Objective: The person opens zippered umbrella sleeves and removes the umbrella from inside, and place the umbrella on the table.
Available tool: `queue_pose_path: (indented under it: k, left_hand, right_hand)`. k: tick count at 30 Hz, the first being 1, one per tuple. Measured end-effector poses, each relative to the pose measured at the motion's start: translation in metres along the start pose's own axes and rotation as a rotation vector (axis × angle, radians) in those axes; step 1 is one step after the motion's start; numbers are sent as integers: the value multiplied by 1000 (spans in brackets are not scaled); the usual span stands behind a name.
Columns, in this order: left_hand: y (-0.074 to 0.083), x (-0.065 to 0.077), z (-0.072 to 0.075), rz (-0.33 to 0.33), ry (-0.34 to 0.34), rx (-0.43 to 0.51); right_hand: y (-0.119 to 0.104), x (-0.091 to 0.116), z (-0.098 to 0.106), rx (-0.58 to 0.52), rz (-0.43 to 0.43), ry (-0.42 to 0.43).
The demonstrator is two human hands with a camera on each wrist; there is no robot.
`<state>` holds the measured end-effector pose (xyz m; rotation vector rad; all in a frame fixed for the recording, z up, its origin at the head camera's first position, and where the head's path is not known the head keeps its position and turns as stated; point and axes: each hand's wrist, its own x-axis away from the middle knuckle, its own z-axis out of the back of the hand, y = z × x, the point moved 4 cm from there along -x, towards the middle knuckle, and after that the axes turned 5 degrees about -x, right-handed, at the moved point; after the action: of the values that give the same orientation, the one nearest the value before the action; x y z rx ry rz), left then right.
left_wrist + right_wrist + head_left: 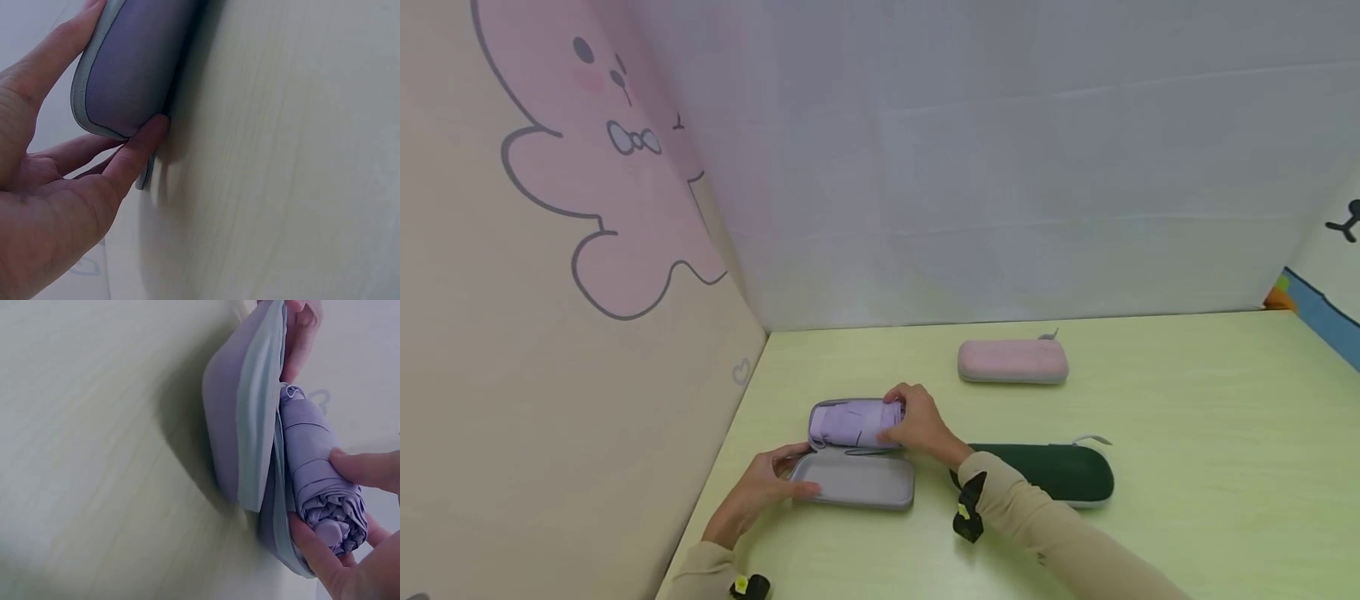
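A purple zip case lies unzipped on the table, its lid half folded down toward me and its grey lining facing up. In the other half sits a lilac folded compact umbrella. My left hand holds the lid by its left end, thumb on the near rim; the left wrist view shows fingers under the case's end. With thumb and fingers, my right hand grips the umbrella's right end. In the right wrist view the umbrella shows its gathered fabric end between thumb and fingers.
A dark green zip case lies shut to the right, partly behind my right forearm. Farther back is a shut pink case. A wall with a printed bear borders the table on the left; a pale curtain hangs behind.
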<state>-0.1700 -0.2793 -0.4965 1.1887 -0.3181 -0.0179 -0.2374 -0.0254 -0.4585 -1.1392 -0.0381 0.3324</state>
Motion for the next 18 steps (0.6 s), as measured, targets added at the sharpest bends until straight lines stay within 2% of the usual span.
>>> queue_pose_path:
  k: [6, 13, 16, 18]
  left_hand:
    - [-1, 2, -2, 4, 18, -10]
    - [3, 2, -5, -25, 42, 2]
    - [1, 3, -4, -23, 48, 18]
    - [-1, 3, -3, -22, 47, 29]
  right_hand:
    - [3, 2, 1, -186, -114, 0]
    - [10, 4, 3, -480, -386, 40]
    - [11, 5, 1, -527, -429, 40]
    - [11, 5, 0, -522, -422, 34]
